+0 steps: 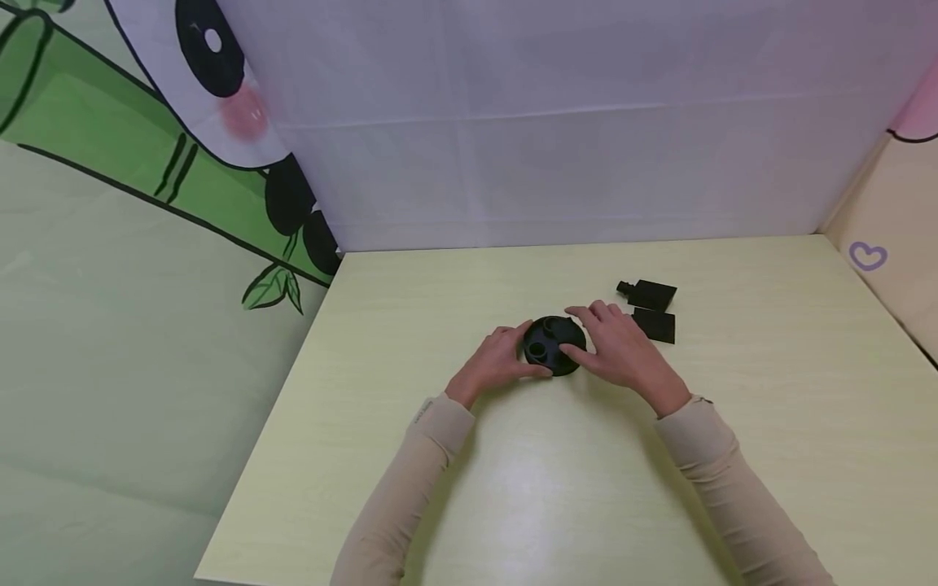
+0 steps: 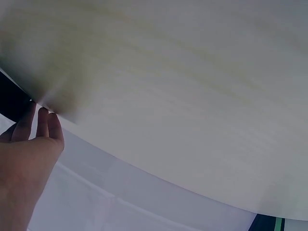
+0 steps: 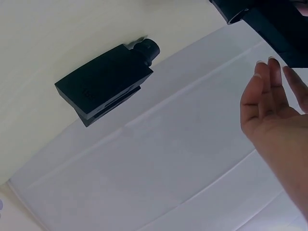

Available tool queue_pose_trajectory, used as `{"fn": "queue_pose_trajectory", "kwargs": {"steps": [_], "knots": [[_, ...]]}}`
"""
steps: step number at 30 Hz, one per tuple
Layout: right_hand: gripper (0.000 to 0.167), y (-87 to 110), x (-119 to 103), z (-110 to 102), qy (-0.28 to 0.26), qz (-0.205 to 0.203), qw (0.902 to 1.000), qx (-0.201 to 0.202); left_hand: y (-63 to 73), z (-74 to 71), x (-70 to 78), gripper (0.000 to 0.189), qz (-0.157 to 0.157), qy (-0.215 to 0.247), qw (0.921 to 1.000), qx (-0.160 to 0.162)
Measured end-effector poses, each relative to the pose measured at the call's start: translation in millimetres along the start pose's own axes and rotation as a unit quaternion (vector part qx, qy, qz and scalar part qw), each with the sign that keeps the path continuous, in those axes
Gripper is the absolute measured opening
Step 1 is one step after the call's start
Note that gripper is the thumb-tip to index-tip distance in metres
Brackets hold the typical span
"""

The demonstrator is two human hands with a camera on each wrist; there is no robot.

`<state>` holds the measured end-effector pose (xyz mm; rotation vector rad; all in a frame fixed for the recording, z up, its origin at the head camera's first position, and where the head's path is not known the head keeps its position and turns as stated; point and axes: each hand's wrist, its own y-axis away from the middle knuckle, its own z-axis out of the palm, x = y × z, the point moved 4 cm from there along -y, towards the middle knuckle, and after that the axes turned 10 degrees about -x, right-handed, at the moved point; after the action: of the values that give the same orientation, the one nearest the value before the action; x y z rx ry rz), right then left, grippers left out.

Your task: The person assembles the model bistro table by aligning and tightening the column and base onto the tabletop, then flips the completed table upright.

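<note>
A round black base (image 1: pixel 551 324) with raised ring-shaped sockets lies on the table. My left hand (image 1: pixel 498 358) holds its left side, thumb along the near edge and fingers round the far left. In the left wrist view, the left hand (image 2: pixel 29 149) has its fingertips at the edge of a dark shape (image 2: pixel 12 98). My right hand (image 1: pixel 619 346) is at the base's right side, its thumb reaching over the top and its index finger extended beyond the far edge. The right wrist view shows the right hand (image 3: pixel 274 106) with loosely bent fingers beside the black base (image 3: pixel 279 29).
Two black blocks lie just beyond my right hand: a far block (image 1: pixel 652 295) with a short round knob (image 1: pixel 624 288), and a near block (image 1: pixel 655 325). The pale table (image 1: pixel 440 285) meets a white printed cloth (image 1: pixel 513 163) at the back.
</note>
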<state>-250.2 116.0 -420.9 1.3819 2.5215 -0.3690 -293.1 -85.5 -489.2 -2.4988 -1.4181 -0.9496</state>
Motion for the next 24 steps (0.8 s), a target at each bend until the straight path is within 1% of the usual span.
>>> {"fn": "queue_pose_trajectory", "kwargs": {"steps": [6,9,11,13,16,20,24], "knots": [[0.051,-1.3,2.0,0.7,0.01,0.015,0.9998,0.001,-1.7,0.7,0.1,0.098,-0.001,-0.008,1.0,0.001],[0.055,-2.1,3.0,1.8,0.018,0.028,0.9994,0.007,-2.2,1.3,0.1,0.098,-0.001,-0.007,1.0,0.0],[0.056,-2.5,3.0,2.5,0.021,0.029,0.9993,0.011,-2.4,1.6,-0.2,0.097,0.0,-0.008,1.0,0.0],[0.055,-2.9,3.3,3.4,0.022,0.029,0.9992,0.016,-2.4,1.6,-0.2,0.097,0.001,-0.008,1.0,0.001],[0.052,-3.4,3.9,3.9,0.025,0.042,0.9983,0.031,-2.9,1.7,-0.8,0.097,0.002,-0.012,0.9999,0.003],[0.055,-3.5,4.5,3.5,0.02,0.072,0.9961,0.047,-3.4,1.8,-0.5,0.098,-0.001,-0.008,1.0,0.002],[0.053,-4.2,3.9,3.5,0.011,0.075,0.9958,0.052,-4.0,2.3,0.3,0.098,-0.002,-0.007,1.0,0.0]]}}
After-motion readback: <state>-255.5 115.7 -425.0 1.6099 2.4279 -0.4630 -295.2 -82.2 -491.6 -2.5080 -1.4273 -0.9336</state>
